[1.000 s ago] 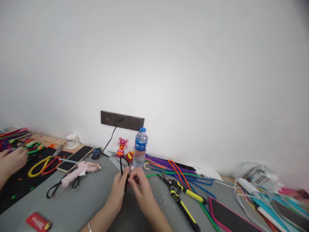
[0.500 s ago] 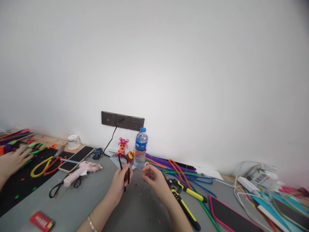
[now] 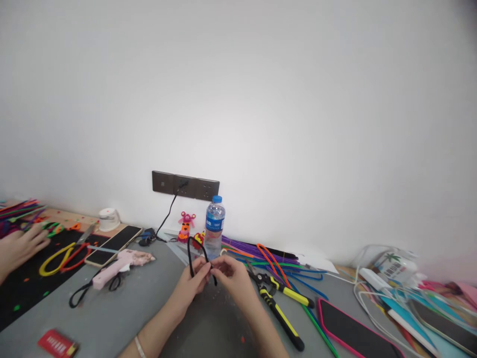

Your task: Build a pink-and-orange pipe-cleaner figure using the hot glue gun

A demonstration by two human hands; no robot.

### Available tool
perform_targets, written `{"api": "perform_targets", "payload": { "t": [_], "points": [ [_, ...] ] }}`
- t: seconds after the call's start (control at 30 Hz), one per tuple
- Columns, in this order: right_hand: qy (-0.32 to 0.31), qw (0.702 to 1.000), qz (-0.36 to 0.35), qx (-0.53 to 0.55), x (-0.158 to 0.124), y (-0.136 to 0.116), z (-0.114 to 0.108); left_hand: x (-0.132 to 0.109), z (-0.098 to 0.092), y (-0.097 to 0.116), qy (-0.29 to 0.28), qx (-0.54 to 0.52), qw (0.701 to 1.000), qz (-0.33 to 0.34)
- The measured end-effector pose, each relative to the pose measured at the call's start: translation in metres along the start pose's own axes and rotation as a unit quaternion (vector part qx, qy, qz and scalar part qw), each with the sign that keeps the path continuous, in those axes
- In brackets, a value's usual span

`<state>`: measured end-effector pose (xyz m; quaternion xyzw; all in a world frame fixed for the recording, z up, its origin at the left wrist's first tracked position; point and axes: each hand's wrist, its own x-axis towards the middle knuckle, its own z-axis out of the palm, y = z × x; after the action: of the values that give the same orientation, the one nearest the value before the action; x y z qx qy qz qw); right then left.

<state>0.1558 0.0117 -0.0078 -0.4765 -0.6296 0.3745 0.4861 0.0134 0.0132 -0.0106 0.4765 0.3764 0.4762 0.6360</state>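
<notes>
A black pipe cleaner (image 3: 190, 253), bent into a tall loop, stands up from between my hands. My left hand (image 3: 188, 291) is closed around it, thumb against fingers. Close against it, my right hand (image 3: 235, 281) pinches the pipe cleaner's other side, whose end pokes out below the fingertips. Just behind the hands is a water bottle (image 3: 215, 221) with a blue cap. Left of the bottle stand a small pink and orange figure (image 3: 185, 228) and a red and yellow one (image 3: 198, 238), partly hidden.
Yellow-handled pliers (image 3: 278, 311) and purple pipe cleaners (image 3: 246, 246) lie to the right, near a pink-edged tablet (image 3: 352, 328). A pink glue gun (image 3: 119, 266), phone (image 3: 119, 243), scissors (image 3: 69, 256) and red box (image 3: 57, 343) lie left. Another person's hand (image 3: 24, 248) is at far left.
My right hand has moved left to meet my left hand and now pinches the black pipe cleaner. The pipe cleaner's loop looks wider. The view has shifted slightly.
</notes>
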Motion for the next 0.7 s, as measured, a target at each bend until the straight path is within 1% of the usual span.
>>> {"api": "perform_targets", "payload": {
  "t": [0.17,0.27,0.4,0.47,0.53,0.63,0.7],
  "points": [
    [0.043,0.997,-0.031,-0.055,-0.001,0.003,0.003,0.003,-0.005,-0.006,0.008,0.017,1.000,0.013],
    [0.030,0.997,-0.048,-0.061,-0.002,-0.001,0.003,0.005,-0.005,-0.009,0.017,0.018,1.000,0.003],
    [0.002,0.996,-0.065,-0.059,-0.003,-0.006,0.005,0.002,0.000,-0.007,0.026,0.013,1.000,-0.003],
    [-0.005,0.997,-0.051,-0.049,-0.004,-0.006,0.007,0.000,0.002,-0.005,0.023,0.010,1.000,0.008],
    [-0.017,1.000,-0.022,-0.015,-0.004,-0.005,0.007,-0.001,0.002,-0.004,0.021,0.009,1.000,0.014],
    [-0.052,0.996,0.022,0.071,-0.004,-0.001,0.005,-0.002,0.000,-0.003,0.050,0.005,0.999,0.003],
    [-0.063,0.991,0.036,0.116,-0.002,0.002,0.003,-0.002,-0.001,-0.003,0.067,-0.003,0.998,-0.004]
  ]
}}
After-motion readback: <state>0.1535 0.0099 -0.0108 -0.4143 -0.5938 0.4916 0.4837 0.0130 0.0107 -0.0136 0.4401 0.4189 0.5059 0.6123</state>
